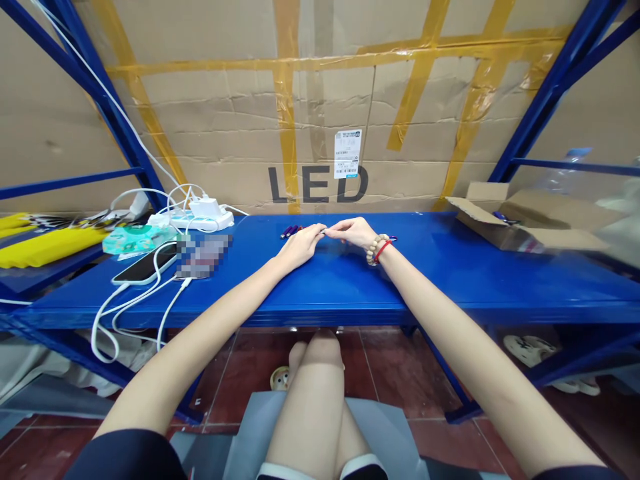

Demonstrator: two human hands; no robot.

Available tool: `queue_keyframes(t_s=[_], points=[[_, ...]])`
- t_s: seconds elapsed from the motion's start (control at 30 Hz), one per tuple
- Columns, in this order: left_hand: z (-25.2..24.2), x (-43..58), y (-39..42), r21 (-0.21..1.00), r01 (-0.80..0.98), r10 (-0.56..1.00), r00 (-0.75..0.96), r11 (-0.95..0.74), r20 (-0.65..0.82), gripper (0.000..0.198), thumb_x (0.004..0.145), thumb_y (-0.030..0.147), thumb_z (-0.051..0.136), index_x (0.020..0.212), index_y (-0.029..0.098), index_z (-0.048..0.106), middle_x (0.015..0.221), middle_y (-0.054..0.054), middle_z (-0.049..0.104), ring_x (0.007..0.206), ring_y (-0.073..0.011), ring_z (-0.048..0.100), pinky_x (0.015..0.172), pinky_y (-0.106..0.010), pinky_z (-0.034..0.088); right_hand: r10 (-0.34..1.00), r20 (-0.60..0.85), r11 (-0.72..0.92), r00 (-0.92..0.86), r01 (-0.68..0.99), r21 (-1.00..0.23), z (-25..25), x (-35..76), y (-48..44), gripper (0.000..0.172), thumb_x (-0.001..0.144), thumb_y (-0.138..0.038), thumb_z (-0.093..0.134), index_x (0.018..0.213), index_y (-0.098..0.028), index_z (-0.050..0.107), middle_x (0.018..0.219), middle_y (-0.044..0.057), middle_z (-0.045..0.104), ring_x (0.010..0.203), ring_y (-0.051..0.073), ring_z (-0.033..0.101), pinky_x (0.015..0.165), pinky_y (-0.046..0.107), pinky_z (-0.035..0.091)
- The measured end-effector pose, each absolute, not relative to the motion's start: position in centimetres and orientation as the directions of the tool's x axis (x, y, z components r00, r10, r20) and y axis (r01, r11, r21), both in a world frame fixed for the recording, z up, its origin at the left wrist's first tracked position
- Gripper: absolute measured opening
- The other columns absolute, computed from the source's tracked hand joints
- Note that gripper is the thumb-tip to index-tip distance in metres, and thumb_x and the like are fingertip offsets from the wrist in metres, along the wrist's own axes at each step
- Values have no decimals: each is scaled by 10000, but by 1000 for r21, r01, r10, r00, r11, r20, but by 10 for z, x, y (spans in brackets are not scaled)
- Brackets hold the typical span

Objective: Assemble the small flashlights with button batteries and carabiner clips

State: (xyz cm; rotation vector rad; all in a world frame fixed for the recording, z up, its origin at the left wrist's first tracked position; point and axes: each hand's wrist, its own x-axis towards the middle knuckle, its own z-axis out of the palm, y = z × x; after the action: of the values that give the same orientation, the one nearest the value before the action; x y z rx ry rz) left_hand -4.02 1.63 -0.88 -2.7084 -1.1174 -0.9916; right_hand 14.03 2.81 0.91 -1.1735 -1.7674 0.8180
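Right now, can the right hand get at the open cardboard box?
Probably yes: the right hand, though seemingly pinching something small, has no visible obstacle across the blue table to the cardboard box.

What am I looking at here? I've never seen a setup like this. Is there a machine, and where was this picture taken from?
No robot here: these are a person's own bare hands, seen from a camera worn on their head, looking forward and down. The left hand and right hand meet over a blue table. The right fingertips seem to pinch a small thin item, too small to identify; whether the left also grips it, I can't tell. Slim dark items lie just beyond the left hand. Further left are a phone and a white power strip; at right, an open cardboard box.
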Motion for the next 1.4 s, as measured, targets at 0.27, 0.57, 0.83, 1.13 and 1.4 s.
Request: queue_keyframes(t_s=[0.27,0.57,0.83,1.13,1.4], points=[[-7,-39,14,241,670,661,487,-702,571,248,929,244,356,1104,192,523,1064,-73,648,978,-202,616,838,-302,467,968,183,242,-174,430,-870,8,140,33,487,476,-502,783,781,-125,749,515,-7,559,483,59,399,416,201,293],[-8,-35,21,349,669,714,401,-656,574,247,928,283,357,1090,204,525,1002,-67,666,924,-207,630,835,-314,460,876,448,483,-181,334,-809,11,138,29,498,475,-524,769,760,-117,728,733,81,688,510,90,494,444,219,393],[-10,-37,24,348,678,721,397,-648,569,245,926,280,351,1082,207,525,930,-61,671,860,-207,635,800,-313,465,827,514,561,-227,385,-733,6,142,37,487,548,-547,733,804,-132,734,772,80,702,472,88,502,468,239,413],[-9,-37,22,356,655,713,421,-667,561,243,927,280,351,1074,206,530,996,-68,668,917,-205,633,832,-307,458,807,541,587,-236,411,-697,7,142,37,520,541,-580,721,803,-130,724,733,71,690,445,84,486,488,247,401],[-10,-37,21,323,672,707,433,-666,559,248,931,284,341,1073,206,528,957,-66,671,878,-209,639,795,-303,464,799,547,598,-250,417,-684,5,143,39,504,545,-571,724,802,-137,723,741,67,692,446,85,485,492,248,399]])
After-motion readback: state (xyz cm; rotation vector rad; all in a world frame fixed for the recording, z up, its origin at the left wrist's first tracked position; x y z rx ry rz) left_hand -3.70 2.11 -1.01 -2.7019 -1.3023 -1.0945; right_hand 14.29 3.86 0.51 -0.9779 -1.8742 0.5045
